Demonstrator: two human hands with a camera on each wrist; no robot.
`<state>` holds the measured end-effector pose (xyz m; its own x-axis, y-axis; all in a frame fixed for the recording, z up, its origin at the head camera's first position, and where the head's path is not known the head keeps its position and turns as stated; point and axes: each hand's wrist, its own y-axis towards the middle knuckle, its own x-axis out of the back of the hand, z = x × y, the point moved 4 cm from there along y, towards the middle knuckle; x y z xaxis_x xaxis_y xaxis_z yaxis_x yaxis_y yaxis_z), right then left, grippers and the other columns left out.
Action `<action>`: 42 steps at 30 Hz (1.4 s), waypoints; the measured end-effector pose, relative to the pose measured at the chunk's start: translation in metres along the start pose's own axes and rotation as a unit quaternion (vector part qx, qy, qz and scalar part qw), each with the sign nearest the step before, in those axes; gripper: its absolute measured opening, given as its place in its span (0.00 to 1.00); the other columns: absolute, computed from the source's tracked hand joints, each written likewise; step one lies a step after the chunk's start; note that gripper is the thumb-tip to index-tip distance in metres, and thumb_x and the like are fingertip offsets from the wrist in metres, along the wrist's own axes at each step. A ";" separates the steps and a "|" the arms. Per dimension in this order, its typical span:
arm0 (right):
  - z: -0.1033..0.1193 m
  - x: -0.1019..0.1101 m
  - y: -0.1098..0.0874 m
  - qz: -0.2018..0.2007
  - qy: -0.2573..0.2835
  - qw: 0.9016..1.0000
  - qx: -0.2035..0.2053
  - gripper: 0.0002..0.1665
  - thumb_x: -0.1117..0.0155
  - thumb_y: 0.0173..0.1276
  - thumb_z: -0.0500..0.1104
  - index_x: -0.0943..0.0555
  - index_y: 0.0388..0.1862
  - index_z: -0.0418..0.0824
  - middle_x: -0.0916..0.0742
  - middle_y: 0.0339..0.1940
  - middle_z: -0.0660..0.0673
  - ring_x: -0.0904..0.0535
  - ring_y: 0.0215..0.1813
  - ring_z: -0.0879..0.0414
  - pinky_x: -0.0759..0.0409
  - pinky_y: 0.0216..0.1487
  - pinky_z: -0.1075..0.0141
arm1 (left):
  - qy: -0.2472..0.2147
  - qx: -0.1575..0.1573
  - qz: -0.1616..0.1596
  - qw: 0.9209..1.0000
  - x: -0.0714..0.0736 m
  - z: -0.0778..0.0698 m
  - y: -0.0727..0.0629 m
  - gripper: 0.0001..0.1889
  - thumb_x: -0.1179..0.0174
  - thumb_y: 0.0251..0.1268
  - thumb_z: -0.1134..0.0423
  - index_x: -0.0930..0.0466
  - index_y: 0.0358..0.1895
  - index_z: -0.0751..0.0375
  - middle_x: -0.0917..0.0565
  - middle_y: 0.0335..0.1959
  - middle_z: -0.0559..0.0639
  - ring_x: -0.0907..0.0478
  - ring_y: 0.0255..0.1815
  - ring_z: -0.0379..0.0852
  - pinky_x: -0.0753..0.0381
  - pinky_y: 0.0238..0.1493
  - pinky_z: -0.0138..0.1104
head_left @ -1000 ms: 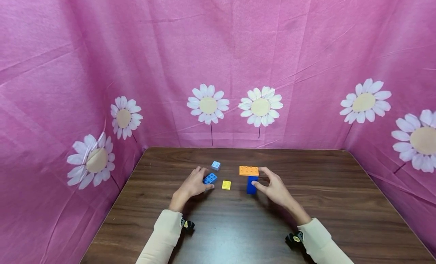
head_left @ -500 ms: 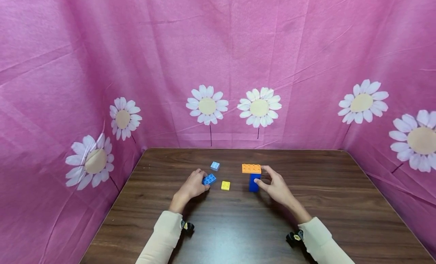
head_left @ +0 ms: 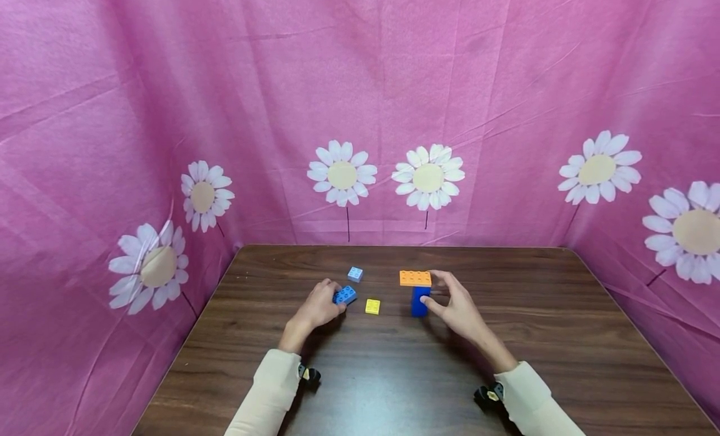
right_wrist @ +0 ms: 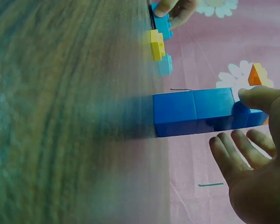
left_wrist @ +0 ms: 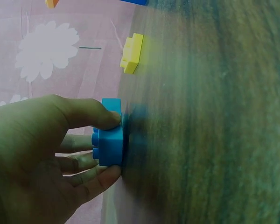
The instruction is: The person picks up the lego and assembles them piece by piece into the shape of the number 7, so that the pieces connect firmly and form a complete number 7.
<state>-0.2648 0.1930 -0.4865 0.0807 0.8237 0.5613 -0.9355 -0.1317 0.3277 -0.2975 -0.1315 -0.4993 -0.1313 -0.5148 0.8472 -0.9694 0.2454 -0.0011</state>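
Note:
My left hand (head_left: 319, 303) pinches a medium-blue brick (head_left: 345, 295) close over the table; in the left wrist view the thumb lies on one side, and fingertips reach its far end. A dark blue stack (head_left: 419, 302) of bricks stands upright with an orange brick (head_left: 415, 278) across its top, overhanging to the left. Around the stack's right side is my right hand (head_left: 458, 305). In the right wrist view its thumb tip is at the dark blue bricks (right_wrist: 193, 112), while the nearly straight fingers (right_wrist: 246, 149) are spread just off the opposite edge.
Between the hands lies a small yellow brick (head_left: 372, 307) on the brown wooden table (head_left: 382, 373). A pale blue brick (head_left: 355, 274) sits farther back. Behind the table hangs a pink cloth (head_left: 388, 80) printed with white daisies.
The stack with the orange brick has shifted slightly right and back along with the right hand. The left fingers have closed in on the medium-blue brick, which has turned slightly.

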 end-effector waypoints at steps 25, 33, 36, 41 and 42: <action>0.062 -0.048 -0.025 0.055 -0.056 0.987 0.143 0.04 0.27 0.72 0.37 0.12 0.43 0.45 0.13 0.35 0.58 0.24 0.34 0.70 0.20 0.36 0.71 | -0.131 -0.037 -0.081 0.987 0.017 -0.006 -0.002 0.22 0.30 0.67 0.64 0.18 0.62 0.66 0.16 0.56 0.58 0.19 0.51 0.50 0.17 0.56 0.46; 0.060 -0.088 -0.012 0.122 -0.121 0.980 0.104 0.13 0.26 0.71 0.38 0.15 0.53 0.40 0.15 0.45 0.51 0.18 0.43 0.60 0.15 0.45 0.63 | -0.149 -0.034 -0.082 0.985 0.017 -0.009 -0.002 0.20 0.29 0.68 0.63 0.16 0.61 0.63 0.15 0.54 0.56 0.19 0.47 0.48 0.17 0.53 0.43; 0.062 -0.097 -0.005 0.143 -0.152 0.973 0.096 0.17 0.26 0.72 0.40 0.17 0.57 0.40 0.15 0.50 0.48 0.18 0.48 0.56 0.15 0.50 0.57 | -0.158 -0.035 -0.080 0.983 0.018 -0.011 -0.001 0.20 0.29 0.68 0.63 0.16 0.61 0.63 0.15 0.54 0.56 0.20 0.47 0.47 0.17 0.52 0.42; 0.062 -0.108 0.004 0.175 -0.206 0.959 0.088 0.21 0.26 0.72 0.43 0.18 0.60 0.39 0.16 0.59 0.42 0.21 0.60 0.47 0.17 0.60 0.50 | -0.165 -0.033 -0.074 0.983 0.017 -0.012 0.000 0.20 0.30 0.69 0.63 0.17 0.62 0.63 0.15 0.54 0.56 0.20 0.46 0.46 0.18 0.50 0.38; 0.061 -0.110 0.006 0.182 -0.216 0.956 0.085 0.22 0.26 0.72 0.44 0.18 0.61 0.39 0.17 0.61 0.41 0.21 0.61 0.46 0.17 0.61 0.50 | -0.167 -0.032 -0.074 0.983 0.017 -0.012 0.000 0.20 0.30 0.69 0.63 0.16 0.62 0.63 0.15 0.54 0.56 0.20 0.45 0.46 0.18 0.50 0.37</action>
<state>-0.2580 0.0684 -0.5002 -0.0695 0.4066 0.9110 -0.8624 -0.4836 0.1500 -0.2975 -0.1310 -0.4785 -0.0615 -0.7871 0.6138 -0.9693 0.1937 0.1512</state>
